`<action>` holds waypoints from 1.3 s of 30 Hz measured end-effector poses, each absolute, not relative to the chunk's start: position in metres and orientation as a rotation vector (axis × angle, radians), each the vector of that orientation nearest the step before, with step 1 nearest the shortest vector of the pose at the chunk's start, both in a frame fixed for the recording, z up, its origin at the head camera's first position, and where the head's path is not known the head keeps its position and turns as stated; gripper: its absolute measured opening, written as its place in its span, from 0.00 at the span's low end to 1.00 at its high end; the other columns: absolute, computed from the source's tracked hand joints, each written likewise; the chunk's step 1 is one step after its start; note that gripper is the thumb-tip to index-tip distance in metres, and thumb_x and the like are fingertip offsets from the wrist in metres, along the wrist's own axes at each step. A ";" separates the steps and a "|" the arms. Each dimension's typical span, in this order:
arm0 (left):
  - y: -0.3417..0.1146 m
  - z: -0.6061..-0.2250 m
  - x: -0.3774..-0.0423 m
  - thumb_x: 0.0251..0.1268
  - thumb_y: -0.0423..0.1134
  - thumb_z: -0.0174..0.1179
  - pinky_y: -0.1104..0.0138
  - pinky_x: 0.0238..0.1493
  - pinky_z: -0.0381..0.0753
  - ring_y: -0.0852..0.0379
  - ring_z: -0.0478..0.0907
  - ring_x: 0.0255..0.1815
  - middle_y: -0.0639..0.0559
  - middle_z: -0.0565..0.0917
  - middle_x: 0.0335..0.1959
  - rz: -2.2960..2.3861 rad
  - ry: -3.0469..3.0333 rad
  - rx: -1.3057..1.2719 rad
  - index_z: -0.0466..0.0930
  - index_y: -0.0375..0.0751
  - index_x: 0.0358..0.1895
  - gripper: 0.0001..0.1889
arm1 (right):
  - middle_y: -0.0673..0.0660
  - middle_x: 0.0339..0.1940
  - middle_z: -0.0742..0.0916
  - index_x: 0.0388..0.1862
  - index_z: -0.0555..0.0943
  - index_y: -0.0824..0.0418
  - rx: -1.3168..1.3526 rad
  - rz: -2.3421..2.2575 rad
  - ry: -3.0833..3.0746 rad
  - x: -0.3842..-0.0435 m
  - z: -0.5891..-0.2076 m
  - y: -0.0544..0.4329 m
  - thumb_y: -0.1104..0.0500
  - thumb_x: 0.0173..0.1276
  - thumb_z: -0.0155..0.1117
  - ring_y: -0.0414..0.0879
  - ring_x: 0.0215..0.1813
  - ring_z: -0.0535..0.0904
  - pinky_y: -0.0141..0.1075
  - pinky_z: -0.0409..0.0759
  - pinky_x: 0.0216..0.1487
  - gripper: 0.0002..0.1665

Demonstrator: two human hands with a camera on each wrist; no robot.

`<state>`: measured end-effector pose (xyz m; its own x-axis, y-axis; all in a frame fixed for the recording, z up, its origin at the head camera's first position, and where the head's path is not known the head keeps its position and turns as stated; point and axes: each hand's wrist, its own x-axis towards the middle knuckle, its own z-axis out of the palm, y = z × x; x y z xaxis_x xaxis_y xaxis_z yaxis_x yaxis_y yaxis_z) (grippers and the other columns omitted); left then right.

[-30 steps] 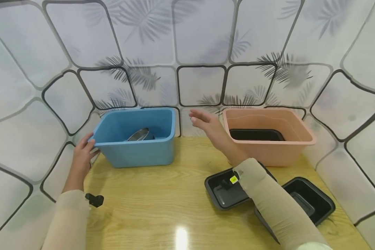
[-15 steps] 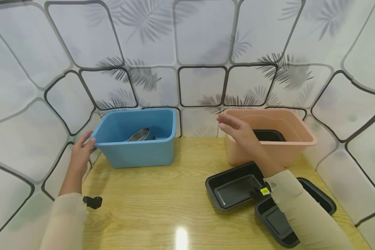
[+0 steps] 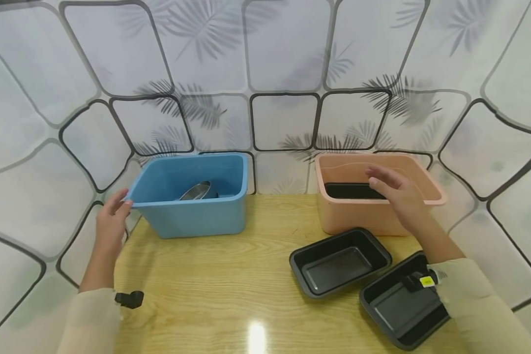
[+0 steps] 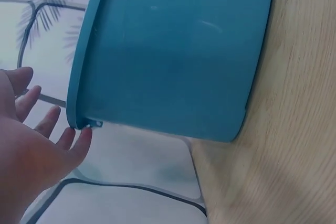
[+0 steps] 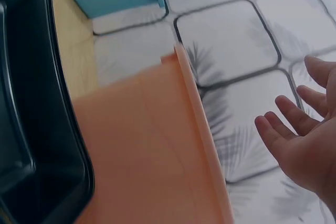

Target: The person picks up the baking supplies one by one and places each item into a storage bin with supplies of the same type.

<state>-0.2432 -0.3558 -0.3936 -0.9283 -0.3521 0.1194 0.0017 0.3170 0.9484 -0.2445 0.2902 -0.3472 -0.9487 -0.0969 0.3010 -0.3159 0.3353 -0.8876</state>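
My left hand (image 3: 110, 227) is at the left corner of the blue bin (image 3: 199, 216), its fingertips at the rim. In the left wrist view, the fingers are spread, with the lower fingertips against the rim's corner. A round metal pan (image 3: 199, 191) lies tilted inside the blue bin. My right hand (image 3: 400, 201) hovers over the peach bin (image 3: 358, 216) with relaxed fingers and nothing in them. Inside that bin lies a black item (image 3: 351, 191), mostly hidden. Two black rectangular baking pans, a nearer one (image 3: 398, 309) and a farther one (image 3: 338, 268), rest before it; the right arm partly covers the nearer.
Both bins stand at the back of the wood-grain table (image 3: 194, 295), close to a patterned curtain-like backdrop (image 3: 283, 123). The backdrop also closes in the left and right sides. Bare tabletop lies between the bins and in front of the blue one.
My right hand has moved right, from between the two bins to above the peach bin, uncovering the farther baking pan. The left hand has shifted slightly left and down.
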 end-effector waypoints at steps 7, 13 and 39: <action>-0.336 -0.390 -0.234 0.80 0.49 0.50 0.54 0.78 0.55 0.52 0.53 0.78 0.48 0.55 0.82 -1.709 -2.239 0.282 0.61 0.52 0.79 0.29 | 0.36 0.63 0.78 0.77 0.67 0.54 0.263 1.562 -2.425 -0.239 -0.354 0.337 0.51 0.79 0.56 0.26 0.58 0.76 0.15 0.71 0.55 0.31; -0.313 -0.390 -0.224 0.80 0.48 0.50 0.55 0.79 0.52 0.54 0.52 0.79 0.48 0.61 0.79 -1.713 -2.218 0.208 0.63 0.52 0.78 0.27 | 0.38 0.62 0.79 0.78 0.67 0.50 0.140 1.506 -2.421 -0.234 -0.359 0.365 0.50 0.78 0.58 0.25 0.60 0.74 0.15 0.70 0.53 0.32; -0.147 -0.482 -0.190 0.79 0.37 0.52 0.63 0.64 0.79 0.56 0.73 0.65 0.41 0.70 0.72 -2.201 -2.180 -0.092 0.65 0.35 0.74 0.24 | 0.42 0.78 0.68 0.81 0.61 0.44 -0.156 1.390 -2.514 -0.240 -0.394 0.450 0.43 0.78 0.56 0.32 0.76 0.58 0.10 0.62 0.58 0.36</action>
<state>-0.1904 -0.1470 -0.4816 -0.9973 0.0117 0.0722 0.0721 -0.0100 0.9974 -0.2400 0.4499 -0.3940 -0.9594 0.2193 0.1772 -0.0335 0.5355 -0.8439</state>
